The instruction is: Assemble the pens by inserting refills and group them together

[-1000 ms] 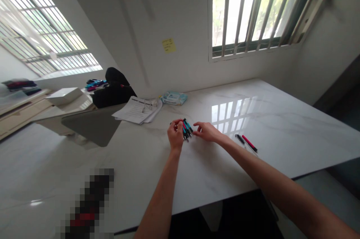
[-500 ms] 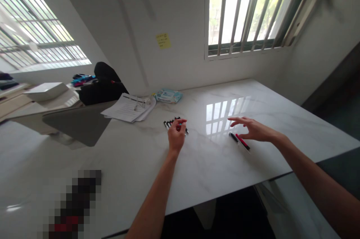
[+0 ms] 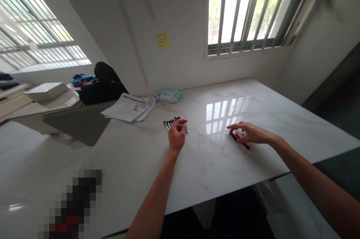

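My left hand (image 3: 177,139) hovers over a row of several pens (image 3: 168,123) lying side by side on the white marbled table (image 3: 208,171). Its fingers are loosely curled, with a small gap between thumb and index finger, and it hides part of the row. Red and black parts of the pens show around the fingers. My right hand (image 3: 254,133) is lowered over a black pen (image 3: 233,136) and a red pen (image 3: 245,145). Its thumb and fingers are apart, around the upper part of the pens; whether the fingertips touch them I cannot tell.
Printed papers (image 3: 123,108) with glasses (image 3: 140,103) on top lie at the back left, beside a blue wipes packet (image 3: 168,95). A grey laptop-like panel (image 3: 81,122) stands on the left. A blurred dark object (image 3: 75,201) is at front left. The table's front edge runs below my arms.
My right hand has come down and slightly left, closer to the black and red pens, its fingers bending more. My left hand has hardly moved.
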Demonstrator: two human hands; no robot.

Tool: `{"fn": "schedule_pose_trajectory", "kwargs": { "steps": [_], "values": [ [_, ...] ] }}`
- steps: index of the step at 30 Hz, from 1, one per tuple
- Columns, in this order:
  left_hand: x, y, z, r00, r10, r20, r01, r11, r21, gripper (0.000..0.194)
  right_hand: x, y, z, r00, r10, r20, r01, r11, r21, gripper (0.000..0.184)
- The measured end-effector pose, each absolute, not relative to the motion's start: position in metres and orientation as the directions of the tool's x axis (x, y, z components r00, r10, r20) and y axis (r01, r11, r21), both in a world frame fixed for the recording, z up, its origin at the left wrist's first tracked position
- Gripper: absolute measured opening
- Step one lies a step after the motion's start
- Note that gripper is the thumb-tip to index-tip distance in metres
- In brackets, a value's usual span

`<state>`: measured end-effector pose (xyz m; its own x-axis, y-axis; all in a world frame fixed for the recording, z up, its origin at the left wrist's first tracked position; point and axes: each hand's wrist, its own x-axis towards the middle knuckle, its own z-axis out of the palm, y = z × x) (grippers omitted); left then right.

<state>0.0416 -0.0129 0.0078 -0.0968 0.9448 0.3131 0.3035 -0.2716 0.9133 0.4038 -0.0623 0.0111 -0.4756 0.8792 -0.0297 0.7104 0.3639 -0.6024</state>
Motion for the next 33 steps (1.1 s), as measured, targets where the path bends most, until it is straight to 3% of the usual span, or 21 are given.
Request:
{"fn": "schedule_pose_trajectory", "kwargs": {
  "steps": [5, 9, 14, 19, 23, 27, 33],
  "values": [
    [0.042, -0.01, 0.007, -0.057, 0.958, 0.282, 0.261, -0.259, 0.93, 0.026, 0.403, -0.058, 0.011, -0.415, 0.904, 0.1, 0.719, 0.394, -0.573, 0.058],
    [0.05, -0.015, 0.007, 0.258, 0.96, 0.108, 0.069, -0.13, 0.989, 0.043, 0.368, -0.062, 0.018, -0.239, 0.876, 0.42, 0.711, 0.452, -0.539, 0.057],
    [0.063, -0.032, 0.007, 0.502, 0.865, -0.001, 0.012, -0.006, 1.0, 0.051, 0.296, -0.08, 0.023, -0.346, 0.738, 0.579, 0.628, 0.64, -0.441, 0.061],
    [0.066, -0.035, 0.003, 0.544, 0.839, -0.007, -0.033, 0.03, 0.999, 0.045, 0.266, -0.085, 0.019, -0.423, 0.706, 0.568, 0.631, 0.68, -0.374, 0.058],
    [0.065, -0.03, -0.002, 0.49, 0.872, 0.009, -0.046, 0.016, 0.999, 0.044, 0.284, -0.081, 0.018, -0.403, 0.722, 0.563, 0.619, 0.668, -0.413, 0.047],
    [0.064, -0.025, -0.005, 0.389, 0.92, 0.049, 0.001, -0.053, 0.999, 0.041, 0.332, -0.072, 0.017, -0.212, 0.856, 0.472, 0.701, 0.469, -0.537, 0.025],
    [0.062, -0.018, -0.008, 0.333, 0.937, 0.102, 0.041, -0.123, 0.992, 0.037, 0.378, -0.065, 0.006, -0.205, 0.95, 0.234, 0.773, 0.304, -0.556, 0.024]
  ]
}}
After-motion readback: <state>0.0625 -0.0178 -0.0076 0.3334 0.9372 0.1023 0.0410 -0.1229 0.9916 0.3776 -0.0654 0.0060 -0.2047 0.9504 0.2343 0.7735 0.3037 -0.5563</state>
